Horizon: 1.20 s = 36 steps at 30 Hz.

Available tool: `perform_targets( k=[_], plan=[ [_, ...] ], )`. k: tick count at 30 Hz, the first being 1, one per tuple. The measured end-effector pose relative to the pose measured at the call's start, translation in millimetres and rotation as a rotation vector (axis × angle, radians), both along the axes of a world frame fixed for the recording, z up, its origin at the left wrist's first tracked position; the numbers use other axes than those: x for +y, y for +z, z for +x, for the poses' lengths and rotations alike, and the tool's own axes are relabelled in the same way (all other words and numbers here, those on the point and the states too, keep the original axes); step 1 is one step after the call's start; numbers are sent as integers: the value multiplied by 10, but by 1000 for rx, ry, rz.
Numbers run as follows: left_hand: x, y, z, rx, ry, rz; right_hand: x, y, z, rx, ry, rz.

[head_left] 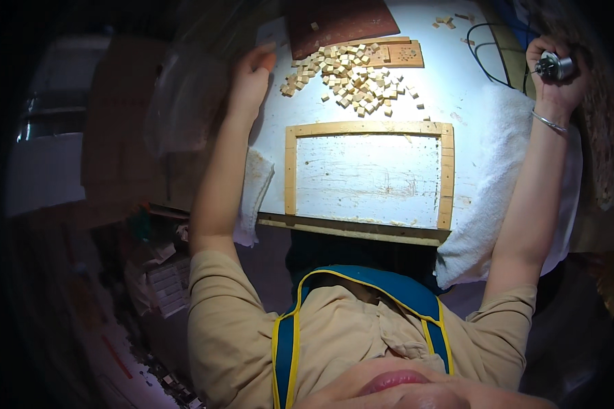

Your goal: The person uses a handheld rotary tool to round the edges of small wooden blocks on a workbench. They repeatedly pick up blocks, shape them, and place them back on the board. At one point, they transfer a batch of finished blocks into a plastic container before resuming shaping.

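Beyond the table's far right corner, my right hand (559,82) is closed round a small electric motor (561,66), a silver cylinder with a dark end. My left hand (251,76) is by the left edge of the white table (273,123). Its thumb and forefinger stand apart and nothing shows in them; the other fingers are in shadow. Between my hands, small wooden cubes (361,82) lie in a loose heap. Behind them are drilled wooden strips (406,54). Nearer to me a three-sided wooden frame (368,127) is fixed to the tabletop, its near side without a rail.
A reddish-brown board (341,27) lies at the back. A black cable (472,51) loops near the motor. A white towel (488,177) covers the right edge; a smaller cloth (256,191) hangs at the left. Wood scraps (445,22) lie at the far right.
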<state>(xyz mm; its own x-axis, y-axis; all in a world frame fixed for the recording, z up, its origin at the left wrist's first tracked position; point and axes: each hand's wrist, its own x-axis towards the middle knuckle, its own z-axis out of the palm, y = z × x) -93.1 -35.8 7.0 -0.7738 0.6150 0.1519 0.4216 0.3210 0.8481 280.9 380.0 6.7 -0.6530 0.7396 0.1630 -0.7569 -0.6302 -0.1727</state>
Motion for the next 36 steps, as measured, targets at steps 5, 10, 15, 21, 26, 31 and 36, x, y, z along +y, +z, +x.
perform_targets(
  k=[5,10,15,21,26,31,36],
  plan=[
    [-83,-129,599,38,-277,-105,-308,165,-123,-37,-24,35],
    [-85,48,816,-300,-215,-57,-207,93,-70,-27,53,59],
    [171,82,617,377,-219,-72,-198,87,-103,-34,75,40],
    [281,-56,682,569,-387,-227,-148,26,-81,-16,67,52],
    [14,95,929,557,-438,-190,-39,-11,-48,-102,23,11],
    [143,152,993,606,-437,-57,-44,-16,-70,-64,51,14],
    [441,278,1331,726,-601,84,-540,183,-237,-69,-89,-4]
  ],
)
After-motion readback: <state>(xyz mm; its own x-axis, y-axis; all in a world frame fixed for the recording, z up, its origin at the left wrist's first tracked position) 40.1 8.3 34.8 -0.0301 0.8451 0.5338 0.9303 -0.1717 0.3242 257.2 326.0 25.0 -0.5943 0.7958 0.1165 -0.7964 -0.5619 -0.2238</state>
